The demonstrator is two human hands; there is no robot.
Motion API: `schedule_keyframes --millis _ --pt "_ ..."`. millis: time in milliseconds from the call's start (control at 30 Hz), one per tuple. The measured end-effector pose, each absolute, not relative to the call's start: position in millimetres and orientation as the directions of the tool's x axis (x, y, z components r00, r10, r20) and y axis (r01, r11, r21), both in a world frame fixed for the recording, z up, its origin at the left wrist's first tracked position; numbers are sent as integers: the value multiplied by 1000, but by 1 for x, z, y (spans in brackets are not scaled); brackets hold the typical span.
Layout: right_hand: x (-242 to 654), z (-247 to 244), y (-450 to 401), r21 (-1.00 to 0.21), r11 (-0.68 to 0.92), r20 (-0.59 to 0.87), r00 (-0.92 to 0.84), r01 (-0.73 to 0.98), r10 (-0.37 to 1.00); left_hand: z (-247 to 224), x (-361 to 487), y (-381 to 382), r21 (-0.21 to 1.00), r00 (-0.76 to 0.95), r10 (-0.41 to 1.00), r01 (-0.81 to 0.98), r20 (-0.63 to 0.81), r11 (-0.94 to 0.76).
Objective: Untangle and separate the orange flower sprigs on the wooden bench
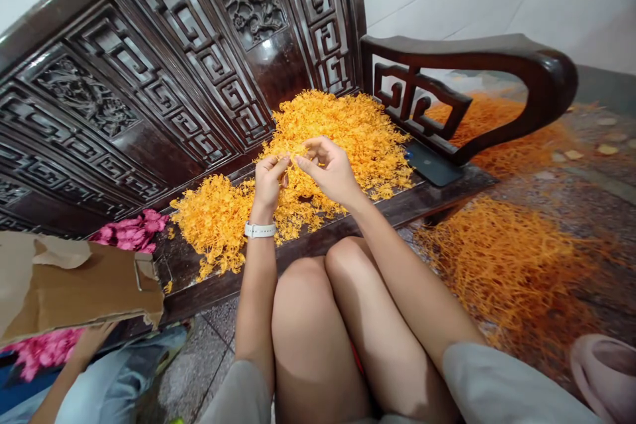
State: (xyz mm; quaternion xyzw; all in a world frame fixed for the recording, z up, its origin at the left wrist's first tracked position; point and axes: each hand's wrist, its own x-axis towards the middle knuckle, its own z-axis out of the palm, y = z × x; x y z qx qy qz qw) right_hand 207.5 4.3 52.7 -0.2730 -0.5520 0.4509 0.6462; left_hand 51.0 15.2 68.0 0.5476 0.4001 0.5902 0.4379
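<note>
Above the bench, my left hand (269, 180) and my right hand (328, 171) meet fingertip to fingertip. Both pinch a small yellow artificial flower piece (297, 152), partly covered by the fingers. A white band circles my left wrist. Right behind and below the hands spreads a big heap of yellow flower pieces (342, 122). A lower part of it, a smaller mound (213, 212), reaches left along the seat. The finer shape of the held piece is too small to make out.
The dark carved wooden bench (308, 242) has an armrest (536, 59) at right, with a dark phone (432, 164) beside it. Orange strands (521, 265) pile on the floor. At left are a cardboard box (89, 285), pink flowers (134, 230) and another person's hand (94, 341).
</note>
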Motion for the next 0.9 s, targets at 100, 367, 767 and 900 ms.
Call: schedule_keyframes --millis 100,367,767,900 --pt "209 55 1 -846 444 474 -35 -296 880 66 51 16 947 -16 947 -18 322 -322" --pt "209 56 -5 -876 334 386 -89 -349 918 60 51 14 923 -11 923 41 383 -383" --pt "211 47 3 -871 341 390 -78 -353 917 68 61 4 933 -64 944 -141 324 -330" --pt "215 49 -1 -886 419 444 -102 -196 890 71 62 7 907 -178 922 -190 344 -375"
